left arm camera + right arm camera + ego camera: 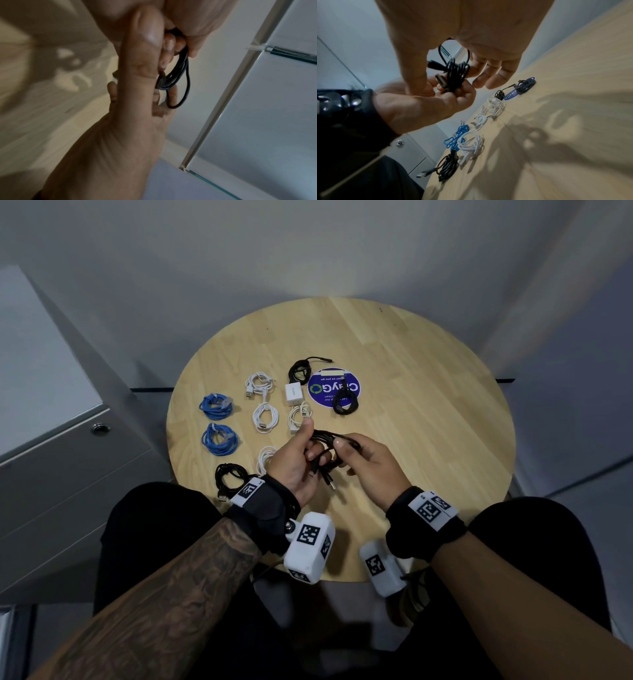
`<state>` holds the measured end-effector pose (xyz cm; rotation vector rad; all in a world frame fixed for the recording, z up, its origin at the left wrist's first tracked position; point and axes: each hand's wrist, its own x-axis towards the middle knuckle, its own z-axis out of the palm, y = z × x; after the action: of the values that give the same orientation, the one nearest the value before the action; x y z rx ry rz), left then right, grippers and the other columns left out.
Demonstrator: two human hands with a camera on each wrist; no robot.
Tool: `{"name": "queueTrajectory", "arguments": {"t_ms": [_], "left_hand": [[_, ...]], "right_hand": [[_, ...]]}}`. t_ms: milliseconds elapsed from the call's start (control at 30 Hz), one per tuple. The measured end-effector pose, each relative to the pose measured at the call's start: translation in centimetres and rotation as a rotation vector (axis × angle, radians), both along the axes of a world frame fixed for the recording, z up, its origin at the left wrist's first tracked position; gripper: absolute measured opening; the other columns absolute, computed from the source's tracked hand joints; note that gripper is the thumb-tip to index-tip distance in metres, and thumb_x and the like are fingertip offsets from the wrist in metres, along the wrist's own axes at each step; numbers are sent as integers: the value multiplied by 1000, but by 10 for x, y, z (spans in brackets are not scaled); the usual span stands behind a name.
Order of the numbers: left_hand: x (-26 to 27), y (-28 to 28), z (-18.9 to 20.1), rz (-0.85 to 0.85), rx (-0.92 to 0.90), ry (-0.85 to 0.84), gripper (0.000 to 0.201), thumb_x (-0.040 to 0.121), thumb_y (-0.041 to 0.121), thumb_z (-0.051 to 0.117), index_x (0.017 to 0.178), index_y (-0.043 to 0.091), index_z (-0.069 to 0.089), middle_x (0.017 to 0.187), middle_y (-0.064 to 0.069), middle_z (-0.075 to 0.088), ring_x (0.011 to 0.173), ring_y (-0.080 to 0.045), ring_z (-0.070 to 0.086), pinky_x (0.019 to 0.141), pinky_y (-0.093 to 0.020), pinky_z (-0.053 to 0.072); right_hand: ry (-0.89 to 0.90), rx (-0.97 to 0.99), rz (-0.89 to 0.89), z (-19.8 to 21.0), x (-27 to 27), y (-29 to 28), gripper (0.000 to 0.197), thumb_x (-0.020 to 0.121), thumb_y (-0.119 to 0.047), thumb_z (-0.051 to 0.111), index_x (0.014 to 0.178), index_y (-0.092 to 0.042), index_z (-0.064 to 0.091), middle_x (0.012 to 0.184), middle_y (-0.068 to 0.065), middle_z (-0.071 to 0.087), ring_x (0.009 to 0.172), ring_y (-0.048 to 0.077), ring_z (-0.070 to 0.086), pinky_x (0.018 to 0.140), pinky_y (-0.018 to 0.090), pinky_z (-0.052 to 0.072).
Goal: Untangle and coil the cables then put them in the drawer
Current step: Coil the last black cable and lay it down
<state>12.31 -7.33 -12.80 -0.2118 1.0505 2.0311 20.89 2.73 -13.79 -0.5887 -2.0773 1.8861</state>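
Observation:
Both hands hold one black cable (329,451) above the round wooden table (428,419). My left hand (301,460) grips the bundled loops (453,75), its thumb up and fingers curled round them. My right hand (359,460) pinches the same bundle from the right with thumb and forefinger; its other fingers hang loosely. A loop (180,86) and two plug ends hang below the hands. On the table lie coiled cables: two blue (215,405), several white (265,417) and three black (231,475).
A white charger block (294,394) and a round purple sticker (334,388) sit near the table's middle. A grey cabinet with drawers and a round lock (100,428) stands to the left. My knees are under the near edge.

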Motion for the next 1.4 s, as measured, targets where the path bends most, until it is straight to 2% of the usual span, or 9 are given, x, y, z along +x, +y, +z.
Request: {"name": "queueTrajectory", "arguments": {"t_ms": [133, 233, 333, 467, 633, 767, 967, 1233, 1400], "left_hand": [[0, 2, -3, -50, -21, 61, 51, 100, 38, 47, 54, 20, 40, 47, 3, 27, 47, -14, 36, 66, -32, 43], [0, 0, -4, -30, -51, 42, 48, 99, 39, 49, 55, 20, 42, 48, 3, 27, 50, -14, 37, 69, -29, 39], [-4, -2, -3, 22, -57, 4, 43, 98, 38, 53, 62, 18, 38, 50, 3, 26, 51, -13, 33, 73, -32, 41], [-5, -3, 2, -28, -53, 26, 50, 99, 42, 47, 58, 17, 36, 43, 3, 33, 41, -12, 41, 69, -32, 43], [-5, -3, 0, -85, -80, 105, 51, 100, 46, 43, 61, 15, 31, 45, 2, 37, 43, -13, 45, 51, -24, 48], [-7, -3, -6, -67, -82, 133, 51, 99, 46, 46, 60, 14, 34, 53, -2, 35, 52, -16, 44, 53, -25, 49], [-6, -5, -6, -127, -92, 195, 53, 99, 49, 44, 60, 13, 36, 57, -6, 47, 57, -17, 54, 59, -25, 51], [-10, -1, -7, -55, -44, 201, 44, 101, 38, 43, 66, 12, 39, 48, 0, 37, 54, -17, 48, 73, -44, 48], [-16, -1, -14, -38, -94, 224, 41, 99, 39, 49, 66, 16, 41, 51, 2, 30, 61, -17, 42, 74, -38, 42]], "right_hand": [[-20, -48, -42, -1, -1, 3, 22, 100, -12, 52, 93, -23, 69, 71, -12, 62, 65, 2, 53, 63, 20, 42], [-8, -8, -59, -1, -2, 2, 18, 98, -11, 55, 111, -20, 63, 92, -6, 65, 76, -3, 59, 71, 16, 45], [-3, 124, 6, -5, 2, -2, 45, 85, -36, 69, 127, -32, 51, 118, -8, 61, 103, 6, 61, 85, 27, 50], [-76, 330, 113, -7, 6, -13, 92, 65, -63, 76, 144, -38, 33, 138, -13, 49, 122, 1, 49, 93, 18, 41], [-108, 360, 56, -5, 5, -19, 92, 66, -63, 77, 143, -34, 35, 137, -14, 49, 124, 3, 48, 96, 23, 42], [-110, 390, 62, -3, 6, -14, 78, 76, -48, 78, 141, -32, 37, 128, -13, 56, 116, 3, 52, 89, 24, 41], [-173, 424, 157, -5, 4, -8, 107, 66, -55, 82, 151, -34, 20, 143, -7, 44, 127, 8, 46, 103, 29, 40], [-100, 272, 60, -8, 3, -1, 44, 85, -25, 71, 126, -28, 54, 105, -11, 71, 88, 14, 67, 86, 38, 55], [-50, 150, 25, -6, 3, 11, 36, 84, -17, 78, 119, -18, 69, 106, -4, 74, 92, 10, 71, 81, 20, 52]]}}
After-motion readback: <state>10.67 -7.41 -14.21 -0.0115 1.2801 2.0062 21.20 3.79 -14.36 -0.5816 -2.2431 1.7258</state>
